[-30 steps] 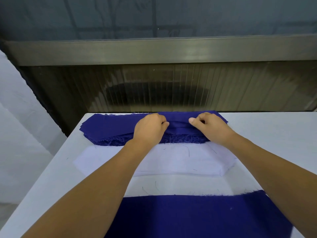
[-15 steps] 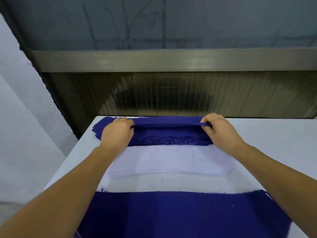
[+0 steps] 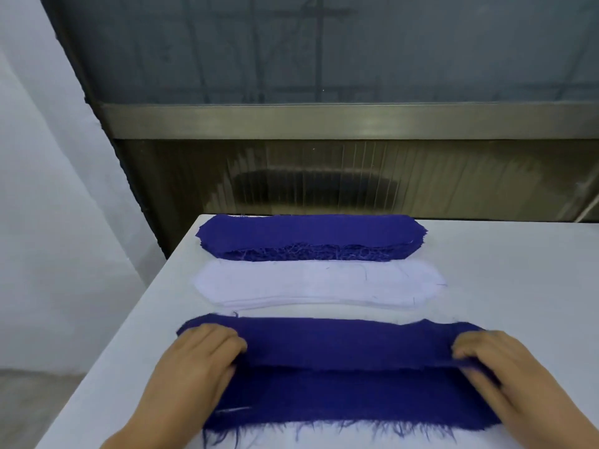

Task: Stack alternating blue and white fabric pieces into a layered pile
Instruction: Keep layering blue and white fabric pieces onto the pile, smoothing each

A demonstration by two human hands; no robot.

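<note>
A stack of blue fabric pieces (image 3: 311, 233) lies at the far edge of the white table (image 3: 505, 286). In front of it sits a stack of white pieces (image 3: 317, 283). Nearest me is the layered pile (image 3: 350, 403) with blue cloth on top and frayed threads along its front edge. A single blue piece (image 3: 346, 343) is stretched just above that pile. My left hand (image 3: 201, 354) grips its left end and my right hand (image 3: 486, 358) grips its right end.
The table's left edge runs diagonally down to the lower left, with a grey floor and white wall beyond. Behind the table stands a dark ribbed panel (image 3: 356, 179) under a metal rail (image 3: 324, 119). Bare table surface extends to the right.
Both hands have lifted one blue piece off the far blue stack and brought it toward me, over the white stack, down onto the near pile.
</note>
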